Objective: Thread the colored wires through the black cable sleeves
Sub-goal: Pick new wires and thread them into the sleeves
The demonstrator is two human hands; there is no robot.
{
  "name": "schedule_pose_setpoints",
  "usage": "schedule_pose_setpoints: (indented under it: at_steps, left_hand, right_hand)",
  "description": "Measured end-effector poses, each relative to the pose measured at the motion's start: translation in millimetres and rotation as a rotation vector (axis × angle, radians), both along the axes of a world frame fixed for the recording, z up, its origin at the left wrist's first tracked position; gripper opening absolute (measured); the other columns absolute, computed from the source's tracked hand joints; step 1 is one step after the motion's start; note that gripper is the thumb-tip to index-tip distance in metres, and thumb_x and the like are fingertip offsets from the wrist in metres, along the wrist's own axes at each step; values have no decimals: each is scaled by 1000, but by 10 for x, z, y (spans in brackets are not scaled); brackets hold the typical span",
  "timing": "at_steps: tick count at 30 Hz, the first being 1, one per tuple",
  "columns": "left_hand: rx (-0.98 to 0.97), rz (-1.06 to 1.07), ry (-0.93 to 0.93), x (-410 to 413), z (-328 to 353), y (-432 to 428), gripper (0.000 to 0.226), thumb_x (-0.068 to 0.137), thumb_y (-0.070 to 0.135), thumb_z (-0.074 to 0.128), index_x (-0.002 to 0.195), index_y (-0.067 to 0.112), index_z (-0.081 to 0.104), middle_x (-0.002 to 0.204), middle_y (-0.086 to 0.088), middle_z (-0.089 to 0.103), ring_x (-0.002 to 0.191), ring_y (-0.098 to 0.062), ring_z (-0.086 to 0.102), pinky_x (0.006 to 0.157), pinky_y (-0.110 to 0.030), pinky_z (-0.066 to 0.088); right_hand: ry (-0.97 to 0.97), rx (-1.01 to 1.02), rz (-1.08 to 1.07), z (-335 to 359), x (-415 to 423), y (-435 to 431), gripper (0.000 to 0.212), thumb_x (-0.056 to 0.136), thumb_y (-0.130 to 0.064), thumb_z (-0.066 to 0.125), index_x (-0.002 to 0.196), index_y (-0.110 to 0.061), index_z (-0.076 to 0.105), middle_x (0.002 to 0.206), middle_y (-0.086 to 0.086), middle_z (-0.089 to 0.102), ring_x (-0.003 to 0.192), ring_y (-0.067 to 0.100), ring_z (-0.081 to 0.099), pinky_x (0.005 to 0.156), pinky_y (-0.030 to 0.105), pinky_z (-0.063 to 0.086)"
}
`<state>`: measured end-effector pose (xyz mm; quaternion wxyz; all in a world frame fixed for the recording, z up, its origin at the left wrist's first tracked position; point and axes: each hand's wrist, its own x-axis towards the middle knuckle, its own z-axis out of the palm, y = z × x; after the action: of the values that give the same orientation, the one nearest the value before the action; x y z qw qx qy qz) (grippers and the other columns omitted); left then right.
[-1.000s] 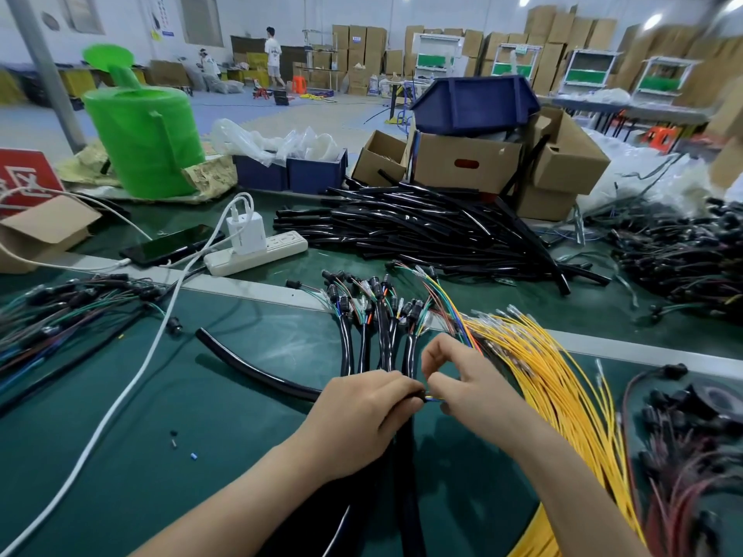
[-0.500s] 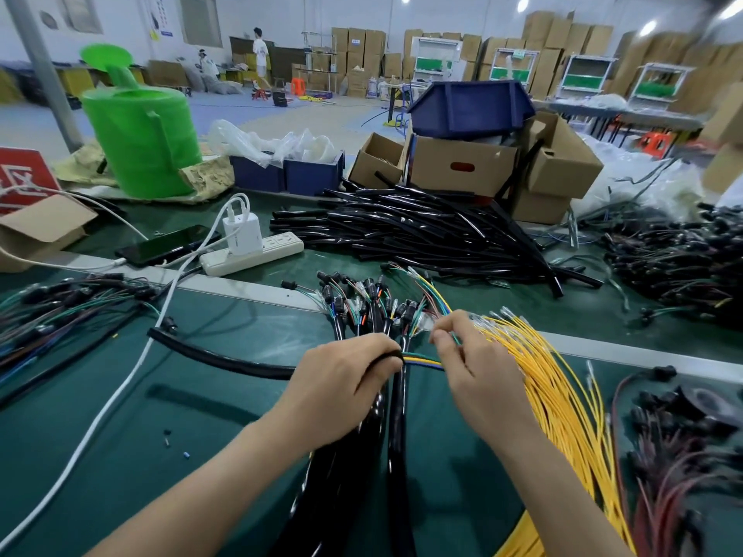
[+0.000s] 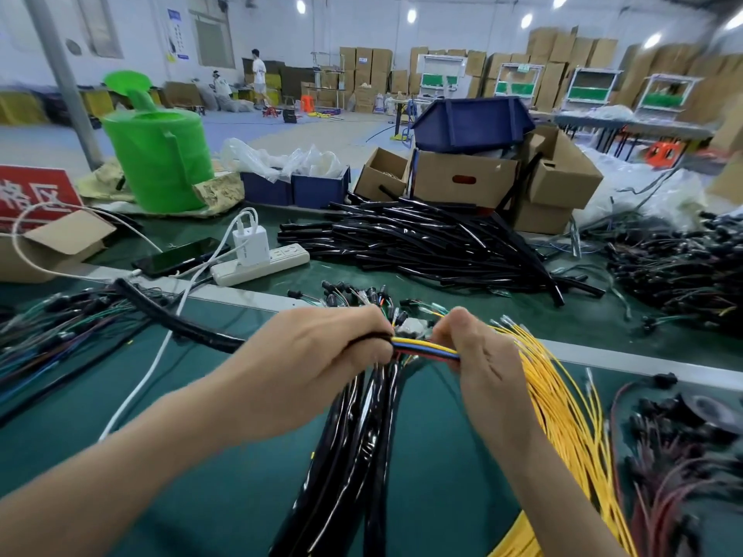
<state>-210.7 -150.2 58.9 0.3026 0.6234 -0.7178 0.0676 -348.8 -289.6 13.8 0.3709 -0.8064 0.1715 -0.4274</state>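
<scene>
bright ceiling lamps [image 3: 411, 14], wide-angle bending, edges and corners blurred.

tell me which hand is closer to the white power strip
Left. The left hand is just in front of the power strip, slightly to its right, holding a black sleeve. The right hand is farther right, pinching the colored wires beside the yellow wires.

Passable over bare green mat [image 3: 438, 496] just right of sleeved bundles [image 3: 362, 456], and at lower left around white cable [image 3: 152, 355]. Blocked on the right by yellow wires [image 3: 563, 396] and dark connectors [image 3: 675, 436]; ahead by power strip [image 3: 261, 267] and black sleeve pile [image 3: 434, 243].
</scene>
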Motion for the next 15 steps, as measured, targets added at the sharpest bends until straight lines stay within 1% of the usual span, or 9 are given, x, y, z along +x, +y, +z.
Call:
schedule_pose_setpoints:
  at_steps: [2, 4, 5, 7, 8, 10, 11, 13, 15]
  left_hand:
    - [89, 5, -82, 13, 45, 35, 39, 94, 44, 28, 95, 18, 57, 66, 18, 41, 61, -8, 43, 59, -25, 35]
    - [198, 35, -232, -22, 48, -5, 48, 94, 50, 23, 101, 16, 56, 73, 16, 44, 70, -15, 52, 64, -31, 40]
    - [241, 27, -258, -57, 46, -29, 45, 96, 47, 24, 103, 15, 55, 77, 13, 48, 73, -20, 54, 66, -34, 42]
    - [271, -34, -184, -139, 42, -61, 30, 99, 36, 32, 105, 14, 51, 81, 6, 53, 73, -23, 54, 67, -40, 44]
    - [276, -57, -131, -169, 46, -69, 24, 100, 34, 33, 107, 17, 48, 80, 6, 52, 71, -23, 53, 68, -40, 43]
    - [276, -48, -91, -172, 46, -72, 18, 100, 37, 31, 108, 26, 43, 79, 8, 51, 72, -21, 52, 70, -39, 43]
    - [259, -18, -99, -158, 44, -65, 22, 99, 42, 28, 106, 26, 43, 77, 8, 51, 72, -20, 51, 70, -40, 43]
    - [209, 56, -99, -110, 28, -36, 33, 97, 49, 24, 96, 24, 46, 68, 7, 47, 65, -15, 46, 66, -37, 40]
    - [235, 108, -80, -78, 12, 3, 42, 96, 55, 16, 91, 26, 46, 58, 6, 43, 58, -13, 41, 60, -34, 35]
  right_hand:
    - [19, -76, -46, 41, -28, 5, 31, 95, -33, 39, 67, -22, 44, 49, -2, 35, 45, 8, 29, 47, 27, 25]
    - [91, -225, -119, 62, -11, 63, 22, 93, -32, 42, 73, -24, 44, 42, -8, 33, 41, 9, 31, 45, 27, 26]
    - [118, -294, -142, 75, 8, 123, 23, 94, -36, 41, 76, -22, 46, 41, -10, 33, 41, 9, 32, 46, 29, 29]
    - [116, -326, -126, 100, 39, 246, 31, 95, -43, 31, 79, -20, 47, 45, -11, 36, 43, 10, 35, 47, 34, 35]
    - [88, -292, -102, 116, 46, 278, 35, 95, -45, 27, 79, -20, 46, 48, -9, 39, 44, 11, 36, 47, 34, 35]
    - [6, -184, -39, 118, 52, 266, 42, 96, -48, 25, 77, -17, 46, 53, -5, 42, 47, 11, 36, 50, 26, 30]
    - [-16, -141, -12, 104, 52, 242, 45, 96, -49, 24, 77, -15, 47, 56, -3, 42, 48, 11, 36, 52, 22, 28]
    - [-12, -55, 16, 55, 43, 177, 51, 96, -49, 28, 75, -8, 48, 57, 6, 41, 49, 13, 35, 55, 22, 29]
    - [-5, 70, 24, 10, 20, 104, 45, 99, -40, 40, 71, -6, 44, 51, 0, 34, 46, 12, 29, 50, 23, 26]
